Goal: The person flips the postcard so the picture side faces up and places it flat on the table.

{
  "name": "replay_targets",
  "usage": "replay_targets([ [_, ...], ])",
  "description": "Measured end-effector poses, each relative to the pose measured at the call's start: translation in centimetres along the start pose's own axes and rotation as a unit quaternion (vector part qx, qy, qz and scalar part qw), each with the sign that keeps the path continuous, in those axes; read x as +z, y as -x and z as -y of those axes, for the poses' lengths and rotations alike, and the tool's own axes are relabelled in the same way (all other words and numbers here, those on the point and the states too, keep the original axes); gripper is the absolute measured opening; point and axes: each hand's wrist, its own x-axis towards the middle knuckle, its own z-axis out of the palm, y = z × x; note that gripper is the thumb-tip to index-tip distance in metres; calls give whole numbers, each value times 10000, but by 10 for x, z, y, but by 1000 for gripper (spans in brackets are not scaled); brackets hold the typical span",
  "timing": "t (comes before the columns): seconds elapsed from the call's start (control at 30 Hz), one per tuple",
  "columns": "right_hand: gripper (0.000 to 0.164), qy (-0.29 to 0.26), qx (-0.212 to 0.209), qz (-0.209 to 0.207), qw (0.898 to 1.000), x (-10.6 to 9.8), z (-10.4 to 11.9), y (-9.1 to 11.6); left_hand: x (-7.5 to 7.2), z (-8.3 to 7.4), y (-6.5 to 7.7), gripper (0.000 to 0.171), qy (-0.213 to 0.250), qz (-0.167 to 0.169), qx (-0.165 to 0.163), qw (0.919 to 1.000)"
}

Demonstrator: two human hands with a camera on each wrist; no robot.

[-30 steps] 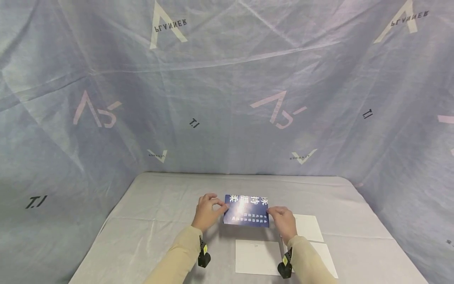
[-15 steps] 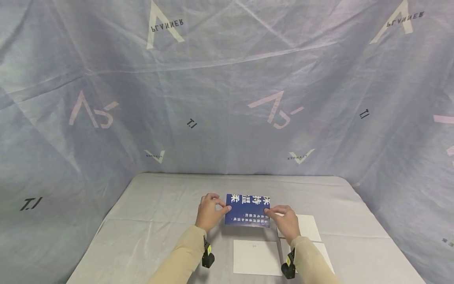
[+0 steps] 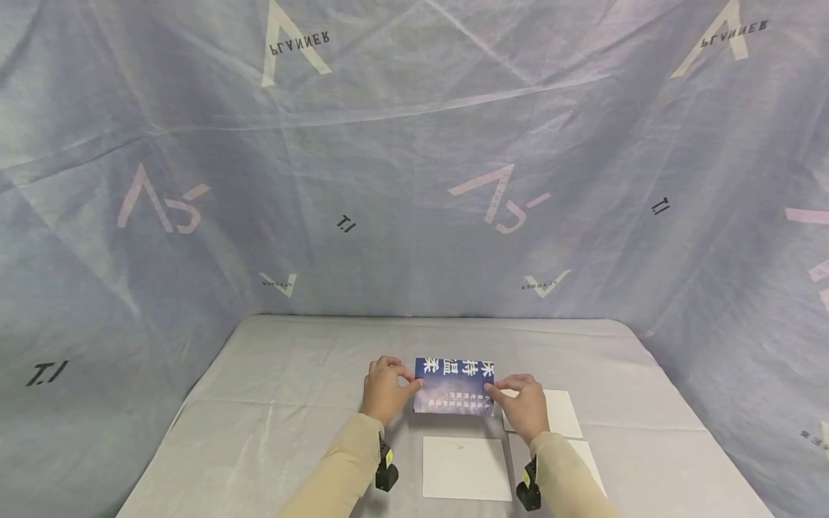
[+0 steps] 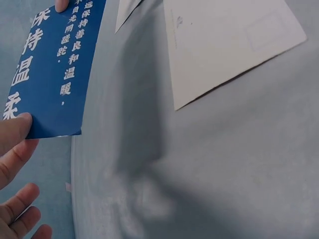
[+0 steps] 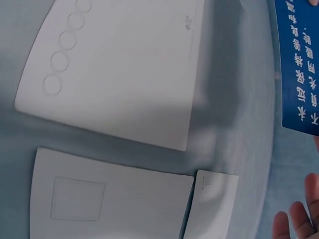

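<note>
A blue postcard (image 3: pixel 453 388) with white Chinese characters is held up above the table, its shadow falling on the cloth below. My left hand (image 3: pixel 386 392) pinches its left edge between thumb and fingers; in the left wrist view the thumb lies on the printed face of the postcard (image 4: pixel 55 74). At the opposite edge my right hand (image 3: pixel 523 406) pinches it the same way. Three white cards lie face down nearby: one card (image 3: pixel 466 467) in front of me, another card (image 3: pixel 562 414) beyond my right hand, and a third card (image 3: pixel 588 460) partly hidden by my right forearm.
Grey cloth covers the table (image 3: pixel 311 374), and a fabric curtain (image 3: pixel 414 180) with printed letters hangs behind it and at both sides. In the right wrist view, a row of circles marks one white card (image 5: pixel 124 64) and a printed rectangle another card (image 5: pixel 114 194).
Both hands keep their pinch on the postcard, which tilts slightly so that glare leaves and returns across its face. The head view shifts a little.
</note>
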Motion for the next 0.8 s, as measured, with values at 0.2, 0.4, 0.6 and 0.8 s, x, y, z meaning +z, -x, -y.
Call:
replay_targets([
  [0.2,27,214,-91,34,9997,1,-5,0,1,-3,3,23,43,117,-139,9998],
  [0.4,25,372,-121,-10,9992,2,-6,2,3,-2,5,22,-26,183,-184,9997],
  [0.6,24,660,-152,0,9977,6,-12,1,7,0,7,20,-87,267,-268,9992],
  [0.8,23,904,-258,-101,9955,9,-20,-1,12,2,9,17,-168,311,-285,9990],
])
